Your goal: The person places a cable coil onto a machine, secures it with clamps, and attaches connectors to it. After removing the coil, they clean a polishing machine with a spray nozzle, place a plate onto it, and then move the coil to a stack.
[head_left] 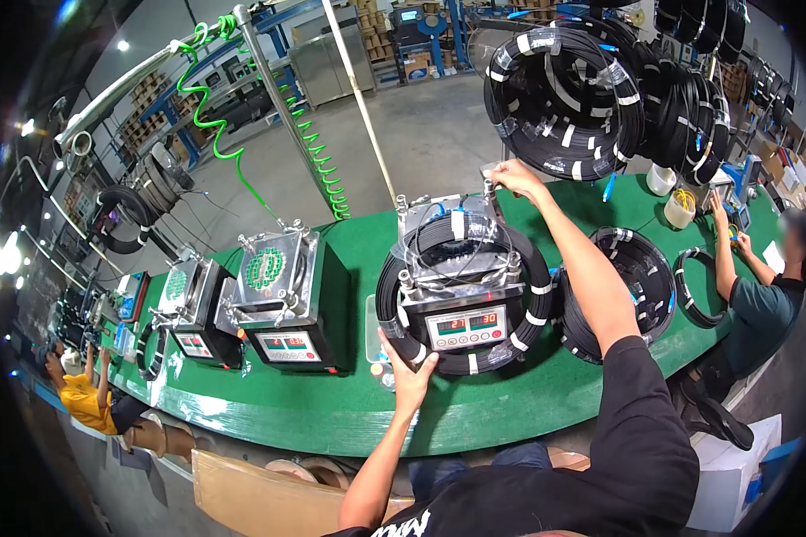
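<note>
A coil of black cable [535,309] with white tape bands stands around the front of a metal-topped machine [466,329], whose red digits show. My left hand [409,376] grips the coil's lower left side, thumb and fingers on the cable. At the machine's back right corner, my right hand [516,177] has its fingers closed at a metal post [490,190]; what it holds there is too small to make out. Thin cable loops and blue connectors lie over the machine's top plate.
Two similar machines [282,336] [197,340] stand to the left on the green table [367,421]. More black coils [618,295] lie right; others hang above. A co-worker [761,304] sits at right, another person [90,394] at far left. Green air hoses [210,130] hang behind.
</note>
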`<state>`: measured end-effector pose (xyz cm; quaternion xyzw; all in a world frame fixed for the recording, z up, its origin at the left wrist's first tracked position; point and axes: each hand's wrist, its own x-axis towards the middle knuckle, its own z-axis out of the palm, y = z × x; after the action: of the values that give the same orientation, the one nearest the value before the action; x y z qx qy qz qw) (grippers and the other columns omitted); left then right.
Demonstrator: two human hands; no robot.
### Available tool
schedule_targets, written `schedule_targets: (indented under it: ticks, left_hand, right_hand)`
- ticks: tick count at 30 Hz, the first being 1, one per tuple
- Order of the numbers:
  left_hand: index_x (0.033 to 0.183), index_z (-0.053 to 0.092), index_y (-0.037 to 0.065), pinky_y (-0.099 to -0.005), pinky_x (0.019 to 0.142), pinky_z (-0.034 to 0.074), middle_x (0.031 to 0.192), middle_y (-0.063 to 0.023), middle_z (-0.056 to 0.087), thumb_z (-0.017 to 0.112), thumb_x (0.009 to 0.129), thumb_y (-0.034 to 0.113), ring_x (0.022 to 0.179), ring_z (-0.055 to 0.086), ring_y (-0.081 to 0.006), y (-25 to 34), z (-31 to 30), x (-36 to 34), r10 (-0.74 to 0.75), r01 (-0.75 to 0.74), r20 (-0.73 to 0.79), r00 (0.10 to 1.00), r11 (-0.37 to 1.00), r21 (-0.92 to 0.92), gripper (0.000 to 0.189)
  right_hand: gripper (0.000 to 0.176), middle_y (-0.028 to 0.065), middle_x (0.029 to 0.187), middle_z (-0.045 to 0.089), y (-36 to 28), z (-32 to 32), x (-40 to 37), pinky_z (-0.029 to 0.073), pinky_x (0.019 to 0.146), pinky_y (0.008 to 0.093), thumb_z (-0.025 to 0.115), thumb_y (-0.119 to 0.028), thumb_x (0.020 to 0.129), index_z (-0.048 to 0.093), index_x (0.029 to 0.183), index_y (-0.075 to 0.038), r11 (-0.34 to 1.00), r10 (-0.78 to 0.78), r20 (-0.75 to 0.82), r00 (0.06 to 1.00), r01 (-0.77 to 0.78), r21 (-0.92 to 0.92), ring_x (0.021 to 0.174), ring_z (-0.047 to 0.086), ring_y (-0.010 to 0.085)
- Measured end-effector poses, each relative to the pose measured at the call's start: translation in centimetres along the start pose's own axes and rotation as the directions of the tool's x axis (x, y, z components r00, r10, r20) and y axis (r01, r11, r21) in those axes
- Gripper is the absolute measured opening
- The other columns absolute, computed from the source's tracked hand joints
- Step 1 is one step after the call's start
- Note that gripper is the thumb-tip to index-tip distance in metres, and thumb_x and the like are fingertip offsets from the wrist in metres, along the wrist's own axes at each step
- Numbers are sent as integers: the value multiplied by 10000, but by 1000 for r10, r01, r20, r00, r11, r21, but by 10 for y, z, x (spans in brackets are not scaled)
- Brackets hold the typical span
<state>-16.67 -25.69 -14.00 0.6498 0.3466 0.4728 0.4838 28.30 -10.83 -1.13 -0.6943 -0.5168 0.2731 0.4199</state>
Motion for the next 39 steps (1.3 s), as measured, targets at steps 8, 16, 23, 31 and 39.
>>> schedule_targets:
  ticks: [8, 16, 23, 31, 39]
  left_hand:
    - [1636, -158, 230, -385, 1143, 379, 1606, -181, 298, 847, 797, 18, 1397, 417, -260, -23, -15, -1, -71, 95, 129, 989, 976, -195, 1326]
    - [1626, -190, 238, -371, 1096, 420, 1539, -172, 379, 839, 809, -4, 1316, 486, -233, -15, -16, 0, -82, 126, 161, 984, 951, -284, 1335]
    - [1632, -150, 205, -385, 1133, 391, 1574, -189, 320, 823, 797, -42, 1383, 440, -259, -13, -21, -1, -177, 222, 188, 966, 941, -255, 1306]
    - [1534, 185, 84, -380, 1076, 453, 1353, -150, 496, 731, 936, 108, 1246, 546, -227, -9, -44, 24, -25, 43, 90, 996, 979, -201, 810]
    - [1235, 553, 17, -340, 970, 477, 1188, -115, 629, 552, 1070, 329, 1069, 611, -190, 60, -30, 162, 34, -37, -87, 996, 999, -30, 352]
  right_hand:
    - [835, 92, 740, 677, -1, 3, 11, 563, 781, 400, 501, -833, 874, 705, 899, -24, 929, 365, 19, 931, -362, -78, 735, 681, 243]
    - [356, 10, 974, 617, -4, -19, -12, 486, 652, 255, 694, -241, 978, 607, 1270, -56, 934, -117, 308, 944, -1, 358, 816, 569, 97]
    - [558, 72, 664, 621, 40, 11, 33, 474, 572, 380, 665, -556, 938, 680, 758, -28, 944, -188, -138, 972, 140, -297, 591, 605, 171]
    - [741, 108, 666, 621, 14, 28, -2, 557, 697, 427, 477, -707, 972, 690, 946, 2, 978, 208, -217, 954, -197, 73, 739, 703, 203]
    - [802, 122, 1125, 659, 8, 46, -147, 500, 966, 341, 365, -715, 1015, 611, 1383, -46, 877, 87, -125, 988, -17, 480, 1089, 619, 165]
